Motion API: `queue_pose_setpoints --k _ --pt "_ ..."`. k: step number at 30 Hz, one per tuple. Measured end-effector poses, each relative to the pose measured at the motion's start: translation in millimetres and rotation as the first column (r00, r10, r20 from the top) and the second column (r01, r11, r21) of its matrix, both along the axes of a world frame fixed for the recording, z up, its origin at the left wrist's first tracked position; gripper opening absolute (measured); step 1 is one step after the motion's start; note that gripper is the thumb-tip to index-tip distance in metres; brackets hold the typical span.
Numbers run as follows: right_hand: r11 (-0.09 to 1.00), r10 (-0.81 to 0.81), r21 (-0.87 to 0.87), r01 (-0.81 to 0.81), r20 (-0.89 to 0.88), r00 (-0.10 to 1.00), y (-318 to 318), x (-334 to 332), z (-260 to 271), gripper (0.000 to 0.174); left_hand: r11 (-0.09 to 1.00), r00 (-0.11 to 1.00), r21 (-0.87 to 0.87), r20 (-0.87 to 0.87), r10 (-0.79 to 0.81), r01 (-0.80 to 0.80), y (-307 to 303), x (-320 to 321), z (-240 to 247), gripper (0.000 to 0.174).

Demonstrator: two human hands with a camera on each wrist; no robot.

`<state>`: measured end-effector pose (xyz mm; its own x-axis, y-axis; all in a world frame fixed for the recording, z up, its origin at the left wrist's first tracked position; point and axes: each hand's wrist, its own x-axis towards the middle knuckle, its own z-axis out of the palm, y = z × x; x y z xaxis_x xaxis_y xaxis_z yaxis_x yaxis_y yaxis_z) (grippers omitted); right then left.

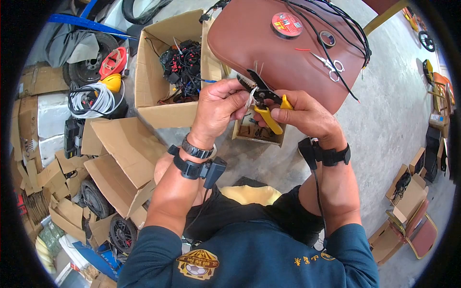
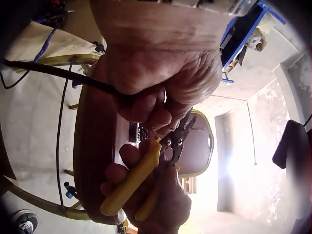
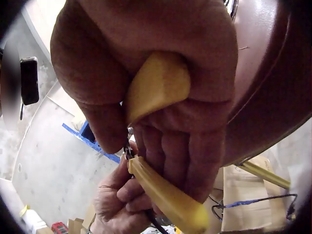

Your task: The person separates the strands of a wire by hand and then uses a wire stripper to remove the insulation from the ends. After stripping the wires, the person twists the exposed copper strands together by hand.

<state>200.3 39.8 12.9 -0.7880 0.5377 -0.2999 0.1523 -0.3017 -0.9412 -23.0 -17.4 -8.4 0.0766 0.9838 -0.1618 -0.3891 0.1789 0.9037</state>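
My right hand (image 1: pixel 307 113) grips yellow-handled wire strippers (image 1: pixel 273 123), whose black jaws stand parted and point away from me. Pale, thin wire strands (image 1: pixel 250 98) lie at the jaws, beside the fingertips of my left hand (image 1: pixel 218 108). That hand pinches the end of a black cable (image 2: pixel 63 73), which runs out of the fist in the left wrist view. In the right wrist view the strippers' handles (image 3: pixel 165 192) are spread apart within the right hand. The left fingers partly hide where the strands meet the jaws.
Ahead is a brown padded seat (image 1: pixel 235 36) bearing a red-labelled reel (image 1: pixel 286 25), a tape roll (image 1: pixel 327 39), white-handled scissors (image 1: pixel 331 66) and black cables. A cardboard box (image 1: pixel 165 115) of tangled wiring stands left; a small box (image 1: pixel 259 139) sits below the hands.
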Motion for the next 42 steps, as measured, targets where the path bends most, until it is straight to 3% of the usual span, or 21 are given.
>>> queue_pose_setpoints --k 12,18,24,30,36,42 --pt "1.000 -0.003 0.015 0.002 0.039 0.999 -0.5 -2.6 14.3 0.021 1.000 1.000 -0.014 0.009 -0.002 0.002 -0.3 -0.1 1.0 0.015" --pt "0.998 -0.005 0.069 0.002 0.057 0.998 0.1 -2.7 9.2 0.021 1.000 0.968 0.008 0.250 -0.029 0.028 0.5 -5.5 -5.1 0.027" --pt "0.993 -0.021 0.118 0.007 0.118 0.993 0.2 -3.5 7.2 0.020 1.000 1.000 -0.030 -0.005 0.004 -0.004 1.6 5.0 7.6 0.018" --pt "0.998 -0.024 0.055 0.018 0.119 0.993 -1.5 -4.7 6.3 0.019 1.000 1.000 -0.010 -0.010 0.001 -0.001 2.4 3.1 9.1 0.023" --pt "1.000 -0.009 0.027 0.004 0.171 0.985 0.5 -7.3 12.3 0.019 0.999 0.995 0.033 -0.092 0.029 -0.027 2.7 1.8 4.8 0.017" --pt "0.998 -0.052 -0.017 0.052 0.035 0.998 -3.8 -7.6 8.6 0.020 0.998 0.979 0.044 -0.200 0.044 -0.036 2.5 2.6 11.0 0.012"
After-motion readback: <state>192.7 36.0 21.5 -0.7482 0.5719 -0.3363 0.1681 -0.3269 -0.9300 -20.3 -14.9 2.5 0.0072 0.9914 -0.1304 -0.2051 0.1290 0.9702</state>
